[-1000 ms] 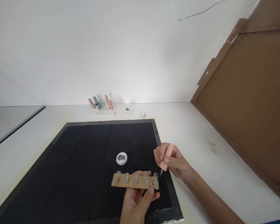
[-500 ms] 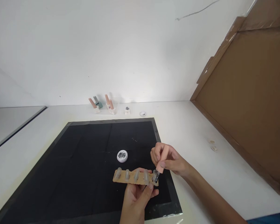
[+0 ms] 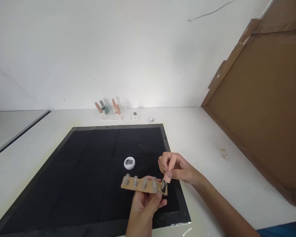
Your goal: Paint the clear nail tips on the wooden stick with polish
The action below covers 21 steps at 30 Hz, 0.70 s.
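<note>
My left hand (image 3: 145,207) grips a tan cardboard strip (image 3: 132,187) from below, thumb near its right end. Several translucent false nails (image 3: 145,182) stand in a row along the strip. Between the thumb and fingers of my right hand (image 3: 179,168) is a nail polish brush (image 3: 171,168) with a pink cap handle. Its dark bristles touch the rightmost nail, which is partly hidden by the brush. Just beyond the strip, a small round white pot (image 3: 129,163) of silvery-grey material sits on the black mat (image 3: 88,171).
Along the back of the white table stand pink-capped polish bottles (image 3: 117,110), a grey-green bottle (image 3: 104,107), an uncapped bottle (image 3: 135,116) and a white lid (image 3: 151,119). A cardboard panel (image 3: 261,98) rises at the right, with two small pale pieces (image 3: 224,156) near it.
The brush has shifted slightly left and its tip a little up on the rightmost nail. The strip's left end has risen slightly. Both hands keep their grips.
</note>
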Tool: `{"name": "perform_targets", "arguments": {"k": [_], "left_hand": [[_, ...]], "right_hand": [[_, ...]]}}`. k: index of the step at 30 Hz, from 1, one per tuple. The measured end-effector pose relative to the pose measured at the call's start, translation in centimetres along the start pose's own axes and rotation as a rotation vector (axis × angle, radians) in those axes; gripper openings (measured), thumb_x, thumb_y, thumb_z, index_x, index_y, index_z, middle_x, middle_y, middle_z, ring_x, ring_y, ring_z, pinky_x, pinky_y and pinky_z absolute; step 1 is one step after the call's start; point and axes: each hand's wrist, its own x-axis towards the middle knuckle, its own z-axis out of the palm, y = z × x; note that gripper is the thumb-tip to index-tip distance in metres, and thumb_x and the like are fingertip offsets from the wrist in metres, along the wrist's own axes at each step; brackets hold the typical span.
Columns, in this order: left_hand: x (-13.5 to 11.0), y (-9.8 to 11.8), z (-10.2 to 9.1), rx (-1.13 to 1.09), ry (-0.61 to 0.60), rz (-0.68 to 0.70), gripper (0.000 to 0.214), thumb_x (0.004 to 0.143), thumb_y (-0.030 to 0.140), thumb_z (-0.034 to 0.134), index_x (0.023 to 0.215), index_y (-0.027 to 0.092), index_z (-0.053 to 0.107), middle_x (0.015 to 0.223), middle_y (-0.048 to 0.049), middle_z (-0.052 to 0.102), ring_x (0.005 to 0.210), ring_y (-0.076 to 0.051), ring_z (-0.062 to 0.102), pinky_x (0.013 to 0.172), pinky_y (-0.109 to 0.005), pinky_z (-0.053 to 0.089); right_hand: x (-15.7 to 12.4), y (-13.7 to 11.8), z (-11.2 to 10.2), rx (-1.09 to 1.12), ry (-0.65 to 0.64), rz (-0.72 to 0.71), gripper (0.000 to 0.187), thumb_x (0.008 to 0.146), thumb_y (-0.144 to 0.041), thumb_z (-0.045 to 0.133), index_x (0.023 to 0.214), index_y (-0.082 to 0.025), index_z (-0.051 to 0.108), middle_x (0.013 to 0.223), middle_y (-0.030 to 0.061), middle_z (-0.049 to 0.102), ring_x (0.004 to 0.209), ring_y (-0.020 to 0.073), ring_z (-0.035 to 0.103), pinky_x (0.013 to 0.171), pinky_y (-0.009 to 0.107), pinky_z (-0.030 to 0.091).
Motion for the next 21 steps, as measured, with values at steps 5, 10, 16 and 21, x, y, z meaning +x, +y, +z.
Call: {"name": "perform_targets", "arguments": {"k": [5,10,16,21], "left_hand": [[-0.02,0.04,0.16,-0.030,0.000,0.005,0.048,0.048,0.026,0.086,0.088,0.018,0.063,0.085,-0.0033,0.069,0.073,-0.014,0.063,0.054,-0.020,0.054],[0.05,0.03,0.18,-0.033,-0.012,0.001,0.047,0.048,0.023,0.086,0.087,0.017,0.062,0.084,-0.0033,0.069,0.070,-0.013,0.063,0.053,-0.019,0.053],[0.04,0.22,0.32,-0.032,-0.011,-0.003,0.047,0.046,0.020,0.087,0.086,0.017,0.062,0.082,-0.0022,0.069,0.066,-0.011,0.063,0.051,-0.018,0.054],[0.01,0.15,0.33,-0.037,-0.016,0.002,0.048,0.046,0.021,0.087,0.086,0.017,0.062,0.082,-0.0026,0.068,0.067,-0.012,0.063,0.051,-0.018,0.054]], "right_hand": [[0.00,0.15,-0.11,0.005,0.014,-0.006,0.018,0.073,-0.025,0.070,0.071,-0.018,0.054,0.065,-0.0020,0.046,0.055,0.0109,0.038,0.049,0.024,0.027],[0.07,0.07,-0.14,0.012,0.022,-0.018,0.015,0.072,-0.023,0.069,0.070,-0.018,0.055,0.065,-0.0018,0.047,0.056,0.0115,0.040,0.049,0.025,0.027],[0.15,0.03,-0.31,0.006,0.044,-0.030,0.013,0.072,-0.020,0.068,0.069,-0.018,0.056,0.064,-0.0019,0.047,0.056,0.0119,0.041,0.050,0.025,0.028],[0.13,0.16,-0.47,0.000,0.070,-0.042,0.012,0.071,-0.020,0.069,0.066,-0.018,0.058,0.065,-0.0012,0.048,0.056,0.0117,0.041,0.050,0.026,0.029]]}}
